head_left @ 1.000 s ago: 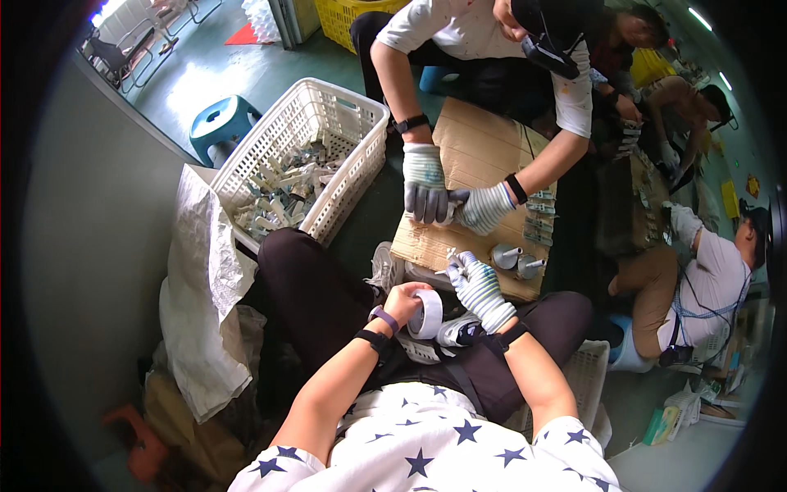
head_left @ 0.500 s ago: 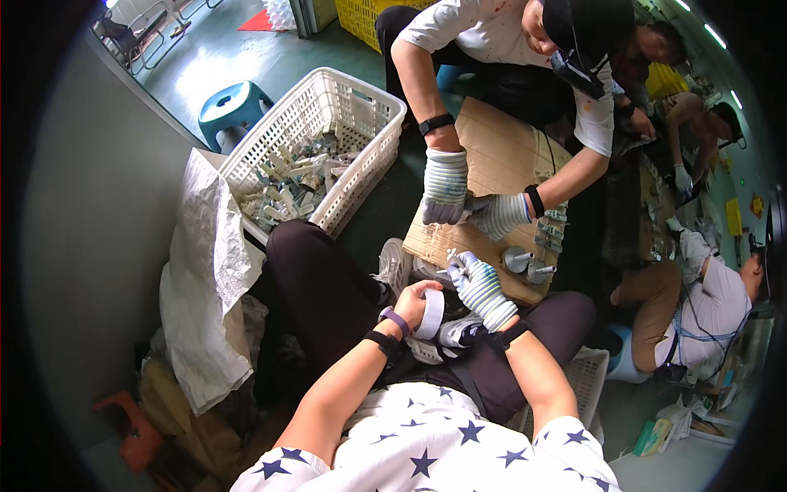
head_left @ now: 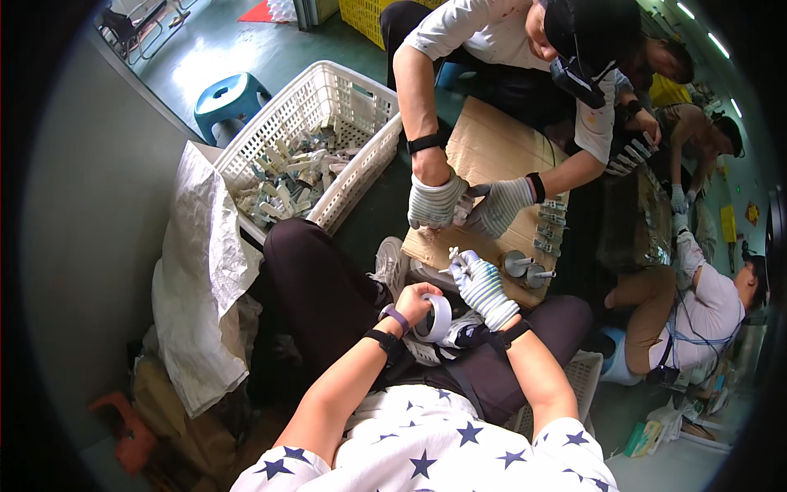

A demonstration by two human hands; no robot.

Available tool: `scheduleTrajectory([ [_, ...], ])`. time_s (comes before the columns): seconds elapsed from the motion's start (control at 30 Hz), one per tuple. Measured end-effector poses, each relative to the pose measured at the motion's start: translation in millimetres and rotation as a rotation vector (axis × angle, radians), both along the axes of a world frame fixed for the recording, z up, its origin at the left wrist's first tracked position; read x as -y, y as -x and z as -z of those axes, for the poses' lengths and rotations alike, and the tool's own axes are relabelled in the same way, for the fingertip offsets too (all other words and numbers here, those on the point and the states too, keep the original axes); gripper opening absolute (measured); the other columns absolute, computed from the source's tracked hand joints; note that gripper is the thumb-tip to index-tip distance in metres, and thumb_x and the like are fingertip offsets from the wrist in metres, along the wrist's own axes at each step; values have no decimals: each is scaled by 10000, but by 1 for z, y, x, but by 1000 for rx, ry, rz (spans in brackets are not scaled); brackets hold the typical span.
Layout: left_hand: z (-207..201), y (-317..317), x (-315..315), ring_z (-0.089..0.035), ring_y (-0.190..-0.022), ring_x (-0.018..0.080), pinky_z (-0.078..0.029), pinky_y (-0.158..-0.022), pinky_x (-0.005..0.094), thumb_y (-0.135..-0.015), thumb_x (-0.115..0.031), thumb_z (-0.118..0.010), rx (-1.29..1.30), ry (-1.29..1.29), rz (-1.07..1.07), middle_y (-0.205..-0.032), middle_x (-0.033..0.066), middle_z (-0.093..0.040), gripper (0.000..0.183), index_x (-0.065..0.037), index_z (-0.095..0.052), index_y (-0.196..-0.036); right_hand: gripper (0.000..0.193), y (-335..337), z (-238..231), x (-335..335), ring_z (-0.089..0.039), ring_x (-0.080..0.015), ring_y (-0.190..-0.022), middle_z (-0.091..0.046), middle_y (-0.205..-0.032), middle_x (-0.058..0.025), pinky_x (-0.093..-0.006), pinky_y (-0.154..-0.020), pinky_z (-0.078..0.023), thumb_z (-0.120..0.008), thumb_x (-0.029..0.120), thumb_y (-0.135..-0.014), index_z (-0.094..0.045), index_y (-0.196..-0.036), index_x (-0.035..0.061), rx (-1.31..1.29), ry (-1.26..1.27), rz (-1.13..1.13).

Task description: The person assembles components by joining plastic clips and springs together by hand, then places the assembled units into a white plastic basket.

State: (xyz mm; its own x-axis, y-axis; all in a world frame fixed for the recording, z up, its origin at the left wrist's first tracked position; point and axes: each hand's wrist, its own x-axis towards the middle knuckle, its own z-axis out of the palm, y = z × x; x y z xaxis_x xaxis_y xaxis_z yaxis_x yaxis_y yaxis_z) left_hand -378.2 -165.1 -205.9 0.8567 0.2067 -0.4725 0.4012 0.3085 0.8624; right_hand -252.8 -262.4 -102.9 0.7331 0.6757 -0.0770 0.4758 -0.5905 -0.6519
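My bare left hand [head_left: 412, 306] is closed around the rim of a white roll of tape [head_left: 443, 317], which hangs tilted above my shoes. Just right of it, my right hand [head_left: 485, 293], in a striped glove, pinches a small white piece [head_left: 453, 257] between thumb and fingers. Its exact kind is too small to tell. Both hands are at the near edge of a cardboard sheet [head_left: 484, 143]. Across it, a co-worker's gloved hands [head_left: 502, 209] work on a small pale thing, mostly hidden by the fingers. Two grey round parts with stems [head_left: 537, 275] stand near my right hand.
Metal clamp-like parts [head_left: 550, 225] line the cardboard's right edge. A white basket [head_left: 361, 172] of similar pieces stands at the left, beside a blue stool [head_left: 229, 100]. A white woven sack [head_left: 201, 287] leans by my left knee. More people [head_left: 697, 303] sit at the right.
The tape roll has turned so its hole shows more. The co-worker's hands have shifted slightly, and a pale thing now shows between them. My right hand keeps its pinch.
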Motion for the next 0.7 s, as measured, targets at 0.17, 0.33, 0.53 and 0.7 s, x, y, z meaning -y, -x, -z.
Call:
scheduleTrajectory([
  [0.17,-9,6,-2,-584,-762,110,-482,-715,250,-695,141,-458,6,19,80,-805,22,-640,277,-21,-621,-849,227,2,7,2,-602,-372,-713,-612,-753,-198,-417,-599,-468,-590,232,-824,-558,-932,35,-16,-12,2],
  [0.33,-1,7,4,-581,-747,100,-484,-686,240,-740,95,-575,34,82,-32,-823,22,-637,202,-19,-632,-896,208,2,5,5,-603,-356,-689,-613,-754,-185,-408,-587,-462,-584,221,-835,-553,-905,28,24,32,4],
  [0.53,3,10,0,-587,-683,87,-494,-616,242,-773,34,-631,-43,220,-37,-809,28,-642,173,-17,-631,-938,152,17,-32,-13,-581,-379,-661,-594,-711,-179,-437,-563,-440,-583,187,-821,-550,-841,41,244,-220,-64],
  [0.7,12,24,16,-587,-669,91,-486,-603,251,-763,38,-583,-11,110,53,-760,17,-648,152,-3,-663,-885,170,27,53,5,-568,-397,-665,-594,-716,-199,-489,-576,-439,-546,240,-827,-549,-814,71,167,203,-216],
])
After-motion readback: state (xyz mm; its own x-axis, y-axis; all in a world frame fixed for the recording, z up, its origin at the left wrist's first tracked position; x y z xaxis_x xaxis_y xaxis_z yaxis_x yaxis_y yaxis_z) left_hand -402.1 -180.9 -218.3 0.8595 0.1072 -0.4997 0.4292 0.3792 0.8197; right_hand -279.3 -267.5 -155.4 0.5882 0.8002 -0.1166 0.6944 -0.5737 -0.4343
